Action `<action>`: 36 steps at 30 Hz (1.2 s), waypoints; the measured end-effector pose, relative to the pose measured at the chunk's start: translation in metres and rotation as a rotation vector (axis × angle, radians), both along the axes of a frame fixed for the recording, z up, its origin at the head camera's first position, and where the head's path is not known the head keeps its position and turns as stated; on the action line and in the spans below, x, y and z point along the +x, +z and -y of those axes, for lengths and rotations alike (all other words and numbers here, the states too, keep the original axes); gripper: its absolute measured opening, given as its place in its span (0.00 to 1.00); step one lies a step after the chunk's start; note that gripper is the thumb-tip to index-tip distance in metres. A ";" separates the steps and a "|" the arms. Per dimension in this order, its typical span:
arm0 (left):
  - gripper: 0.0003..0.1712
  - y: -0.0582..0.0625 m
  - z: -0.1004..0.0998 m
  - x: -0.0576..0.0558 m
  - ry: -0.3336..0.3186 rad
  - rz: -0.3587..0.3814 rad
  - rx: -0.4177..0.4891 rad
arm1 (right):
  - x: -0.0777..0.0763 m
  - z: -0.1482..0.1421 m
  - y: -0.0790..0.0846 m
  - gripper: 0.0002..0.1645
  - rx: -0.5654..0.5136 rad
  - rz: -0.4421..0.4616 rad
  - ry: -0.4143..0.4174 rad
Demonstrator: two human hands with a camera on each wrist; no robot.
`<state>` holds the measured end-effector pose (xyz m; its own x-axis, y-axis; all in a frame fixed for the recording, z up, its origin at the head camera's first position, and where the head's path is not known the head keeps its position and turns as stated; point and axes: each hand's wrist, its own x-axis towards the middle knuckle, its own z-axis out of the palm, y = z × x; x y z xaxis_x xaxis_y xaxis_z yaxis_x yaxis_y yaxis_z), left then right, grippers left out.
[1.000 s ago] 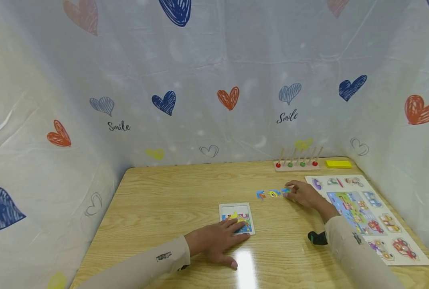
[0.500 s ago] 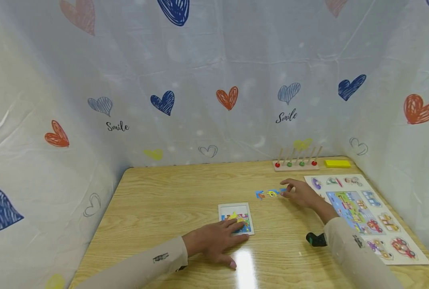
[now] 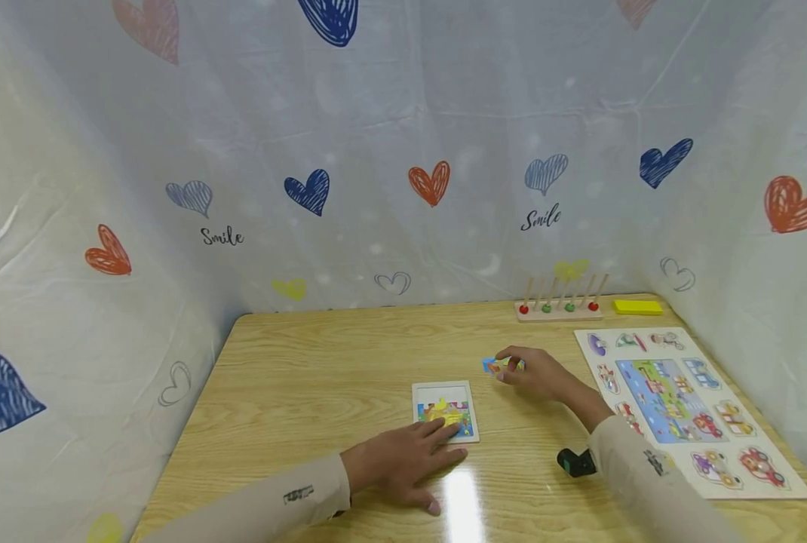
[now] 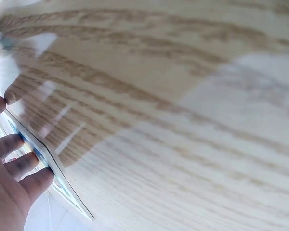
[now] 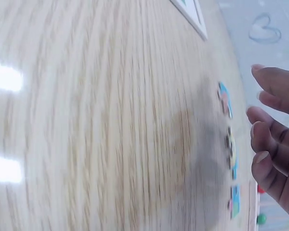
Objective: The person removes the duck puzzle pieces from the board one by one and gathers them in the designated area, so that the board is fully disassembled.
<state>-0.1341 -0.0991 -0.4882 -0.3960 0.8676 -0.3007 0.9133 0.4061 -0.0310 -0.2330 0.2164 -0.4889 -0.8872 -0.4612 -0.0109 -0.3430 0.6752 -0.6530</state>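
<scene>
Lying at two o'clock from white-rimmed rectangular puzzle tray [image 3: 442, 394], on wood-grained table [image 3: 322, 362]: flat jigsaw-cut pieces [image 5: 232, 154] | left hand [image 3: 410, 460] on tray, fingers outspread, unclenched | right hand [image 3: 535, 372] above pieces, fingers loosely bent, empty.

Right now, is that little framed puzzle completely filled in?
No, the puzzle frame is bare white along its far side, while picture pieces cover the part nearer the left hand.

backdrop sheet [image 3: 363, 105]: pale (creased, heart-printed) | table [image 3: 308, 362]: wood-grain | glare [image 3: 462, 501]: white
</scene>
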 end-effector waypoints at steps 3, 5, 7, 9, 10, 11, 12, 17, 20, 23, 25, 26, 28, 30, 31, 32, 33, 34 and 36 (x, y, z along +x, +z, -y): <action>0.50 0.000 0.001 0.001 0.002 0.002 -0.009 | 0.004 0.012 0.001 0.22 -0.025 0.008 0.054; 0.50 0.001 0.001 0.001 0.007 0.006 -0.019 | 0.006 0.019 0.001 0.22 -0.036 0.011 0.092; 0.50 0.001 0.000 0.002 0.009 0.007 -0.031 | 0.007 0.027 0.000 0.22 -0.032 0.008 0.127; 0.50 0.001 0.000 0.002 0.010 0.006 -0.039 | 0.009 0.035 -0.001 0.21 -0.022 0.015 0.153; 0.50 0.001 0.000 0.002 0.012 0.007 -0.042 | 0.009 0.039 -0.002 0.20 -0.017 0.019 0.166; 0.50 0.001 0.000 0.002 0.013 0.006 -0.044 | 0.010 0.043 -0.002 0.20 -0.011 0.021 0.180; 0.50 0.001 0.000 0.002 0.012 0.005 -0.045 | 0.010 0.048 -0.003 0.19 -0.006 0.021 0.196; 0.50 0.000 0.000 0.003 0.015 0.006 -0.045 | 0.011 0.067 -0.006 0.18 0.034 0.029 0.248; 0.50 0.000 0.001 0.003 0.018 0.006 -0.053 | 0.011 0.075 -0.005 0.16 0.052 0.009 0.273; 0.50 -0.001 0.002 0.004 0.019 0.003 -0.061 | 0.011 0.082 -0.005 0.15 0.052 -0.008 0.315; 0.50 -0.001 0.002 0.005 0.018 0.001 -0.060 | 0.010 0.085 -0.004 0.15 0.060 -0.002 0.342; 0.50 -0.001 0.003 0.005 0.019 0.002 -0.059 | 0.010 0.087 -0.004 0.15 0.067 0.007 0.354; 0.50 0.000 0.003 0.005 0.018 0.001 -0.055 | 0.010 0.090 -0.004 0.16 0.082 0.021 0.373; 0.49 0.001 0.003 0.005 0.015 0.001 -0.050 | 0.009 0.093 -0.004 0.16 0.103 0.036 0.386; 0.49 0.001 0.004 0.005 0.015 0.001 -0.048 | 0.008 0.094 -0.003 0.17 0.111 0.042 0.392; 0.49 0.002 0.004 0.005 0.015 0.003 -0.047 | 0.008 0.094 -0.003 0.17 0.119 0.050 0.398; 0.49 0.002 0.004 0.005 0.013 0.002 -0.045 | 0.007 0.095 -0.003 0.17 0.124 0.058 0.402; 0.49 0.002 0.004 0.005 0.011 0.001 -0.042 | 0.007 0.096 -0.002 0.17 0.129 0.066 0.405; 0.49 0.002 0.004 0.005 0.008 -0.003 -0.040 | 0.007 0.097 -0.001 0.17 0.142 0.082 0.412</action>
